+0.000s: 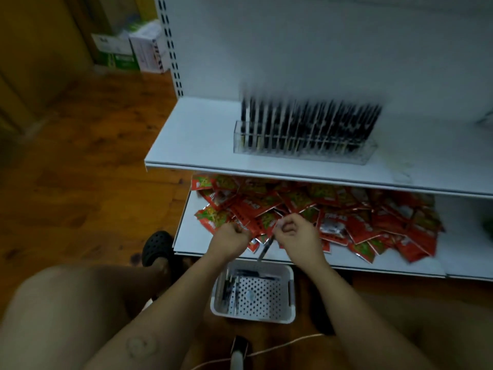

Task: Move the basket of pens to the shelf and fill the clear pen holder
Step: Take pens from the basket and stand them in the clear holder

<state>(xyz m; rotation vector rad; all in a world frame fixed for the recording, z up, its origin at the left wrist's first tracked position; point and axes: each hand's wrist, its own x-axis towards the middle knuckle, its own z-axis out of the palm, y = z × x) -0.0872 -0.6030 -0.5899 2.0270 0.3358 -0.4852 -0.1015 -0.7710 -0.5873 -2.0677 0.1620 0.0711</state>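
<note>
Pen (265,249): dark, slim, hanging tilted below your right hand (294,232), its lower end pointing down toward the basket (253,293). Your right grip is curled narrow, fingers folded in around the pen's upper end. Your left hand (232,237) sits just beside it, also curled into a narrow grip; whether it touches the pen or holds anything of its own cannot be told, as the fingertips are folded under.

Both hands hover in front of the lower shelf (186,236), over the near edge of a heap of red snack packets (333,212) spread across it.

Directly below the hands, the white perforated basket stands on the wooden floor (80,156), between your knees. A few dark pens (229,291) lie along its left and far sides; most of its dotted bottom is bare.

Above, on the upper shelf (202,137), the clear pen holder (304,146) stands near the back panel, packed with a row of dark upright pens, blurred. Its right end looks less full.

A black shoe (157,248) rests on the floor left of the lower shelf. A thin cord (280,345) runs across the floor near the bottom edge.
</note>
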